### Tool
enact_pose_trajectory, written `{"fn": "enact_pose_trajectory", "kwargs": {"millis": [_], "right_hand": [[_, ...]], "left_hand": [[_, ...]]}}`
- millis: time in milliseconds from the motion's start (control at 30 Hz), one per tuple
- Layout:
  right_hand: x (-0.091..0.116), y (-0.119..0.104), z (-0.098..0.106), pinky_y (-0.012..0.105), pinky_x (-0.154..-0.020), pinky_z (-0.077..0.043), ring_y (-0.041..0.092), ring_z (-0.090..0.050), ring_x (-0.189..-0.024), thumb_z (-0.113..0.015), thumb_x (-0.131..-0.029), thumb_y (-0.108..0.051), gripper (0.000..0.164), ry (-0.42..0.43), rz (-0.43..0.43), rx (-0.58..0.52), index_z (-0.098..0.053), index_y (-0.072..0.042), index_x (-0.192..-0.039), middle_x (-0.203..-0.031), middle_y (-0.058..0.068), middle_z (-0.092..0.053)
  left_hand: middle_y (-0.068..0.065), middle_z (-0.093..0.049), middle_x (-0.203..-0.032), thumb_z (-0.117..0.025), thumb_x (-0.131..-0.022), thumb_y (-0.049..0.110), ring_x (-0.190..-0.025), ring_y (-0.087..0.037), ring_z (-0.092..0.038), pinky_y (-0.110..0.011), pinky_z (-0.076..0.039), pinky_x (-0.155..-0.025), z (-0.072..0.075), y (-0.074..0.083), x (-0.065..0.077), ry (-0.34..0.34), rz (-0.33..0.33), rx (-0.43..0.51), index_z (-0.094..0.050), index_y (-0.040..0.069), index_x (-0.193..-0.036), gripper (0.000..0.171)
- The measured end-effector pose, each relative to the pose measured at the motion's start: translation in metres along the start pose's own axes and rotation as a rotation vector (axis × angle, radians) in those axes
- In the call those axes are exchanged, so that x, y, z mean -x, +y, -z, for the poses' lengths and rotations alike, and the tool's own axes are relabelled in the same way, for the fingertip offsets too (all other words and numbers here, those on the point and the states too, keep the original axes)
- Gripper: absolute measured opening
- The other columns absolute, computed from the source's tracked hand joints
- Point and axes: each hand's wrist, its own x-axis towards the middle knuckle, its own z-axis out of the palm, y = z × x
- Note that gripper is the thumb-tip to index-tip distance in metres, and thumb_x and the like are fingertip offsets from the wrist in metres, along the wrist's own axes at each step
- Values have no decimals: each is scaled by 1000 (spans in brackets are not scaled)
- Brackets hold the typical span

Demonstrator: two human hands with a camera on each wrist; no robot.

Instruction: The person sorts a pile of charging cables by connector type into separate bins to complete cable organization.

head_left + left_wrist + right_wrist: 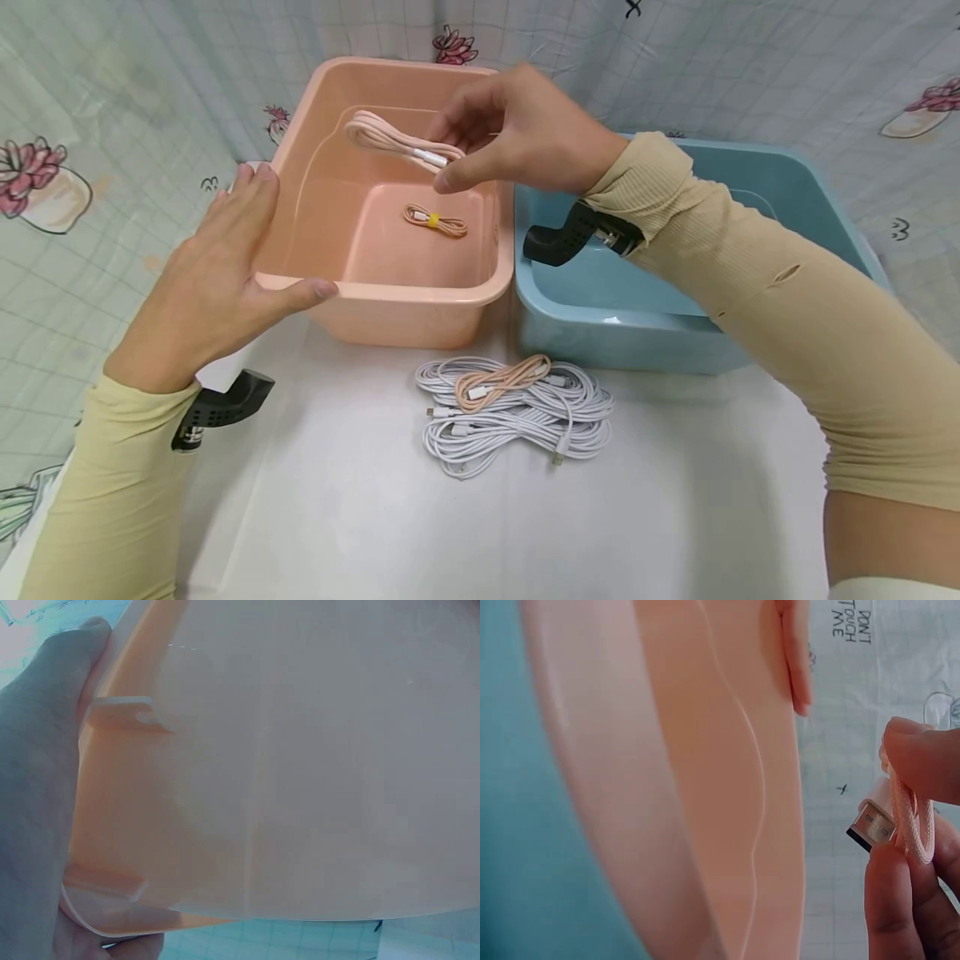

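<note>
My right hand [525,133] pinches a coiled pale-pink USB cable [386,140] between thumb and fingers, above the peach plastic basin [390,292]. Up close in the right wrist view, the cable's braided loop [922,832] and metal USB plug [874,825] show by the fingertips. On the basin's front left corner rests my left hand [217,275], fingers straight along the left rim and thumb on the front rim. Inside, on the basin floor, lies a coiled orange-brown cable [453,225] with a yellow tie.
A blue basin [637,333] stands right beside the peach one, under my right forearm. In front of both, several coiled white cables [517,433] lie piled on the white table [337,500]. One peach cable [510,379] tops the pile. A patterned curtain [735,67] hangs behind.
</note>
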Motion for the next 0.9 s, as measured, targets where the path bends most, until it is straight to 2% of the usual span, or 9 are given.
{"fn": "enact_pose_trajectory", "kwargs": {"millis": [267, 667, 900], "right_hand": [[-19, 5, -2, 22, -83, -56, 15, -67, -89, -88, -81, -15, 30, 4, -25, -6, -77, -9, -107, -94, -2, -73], [-46, 13, 1, 21, -81, -54, 14, -63, -89, -86, -84, -15, 27, -46, -65, 32, -75, -10, -108, -94, -2, -70], [-60, 15, 2, 21, -82, -52, 12, -61, -90, -85, -86, -20, 26, -58, -82, 123, -75, -14, -109, -95, -5, -69]], "left_hand": [[0, -8, -175, -71, -91, 56, -166, -20, 0, -45, -4, -136, 1, -1, 0, 5, 1, -8, -7, 16, -167, 107], [1, -8, -175, -71, -91, 58, -166, -18, 1, -45, -4, -136, 0, 1, 0, -4, 15, -7, -7, 16, -167, 108], [1, -8, -175, -71, -90, 59, -166, -19, 0, -47, -5, -136, -1, 4, 0, 4, 8, -6, -7, 16, -167, 109]]}}
